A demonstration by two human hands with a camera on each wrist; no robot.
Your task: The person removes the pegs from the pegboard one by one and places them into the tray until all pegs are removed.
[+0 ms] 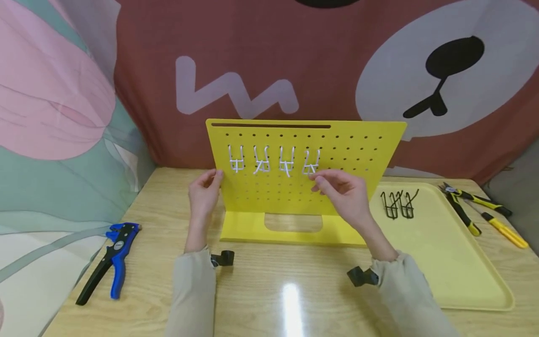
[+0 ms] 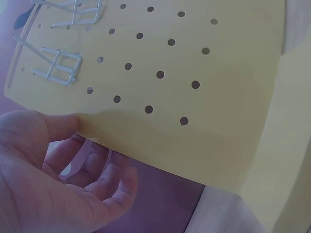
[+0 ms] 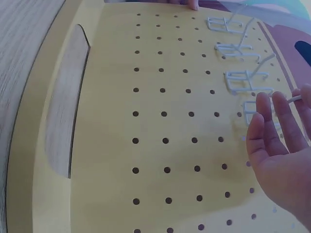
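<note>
Yellow board [image 1: 252, 207], full of small holes, stands upright on its own foot on the counter [image 1: 252, 281], facing the person. Four white hooks hang in a row across its upper left half; the three to the left [image 1: 236, 161] are untouched, while the fourth hook [image 1: 311, 165] is at the fingertips of the right hand [image 1: 347, 194]. Thumb and forefinger there are closed together on its front prong, the other fingers loosely bent, probably a light grip to guide the wire at the holes. The left hand [image 1: 203, 194] pinches the board's left edge, thumb on the face and fingers curled behind, presumably to keep it from tipping or sliding.

To the right lies a pale tray [image 1: 446, 267] with black hooks [image 1: 391, 207] at its far left. The right sleeve [image 1: 414, 285] covers the tray's near left corner, and the right hand hides part of the board. Pliers [image 1: 486, 200] and a screwdriver [image 1: 505, 230] lie beyond the tray's right rim; a blue-and-black stripper [image 1: 119, 257] rests far left, well apart. Printed cloth [image 1: 147, 84] hangs behind.
</note>
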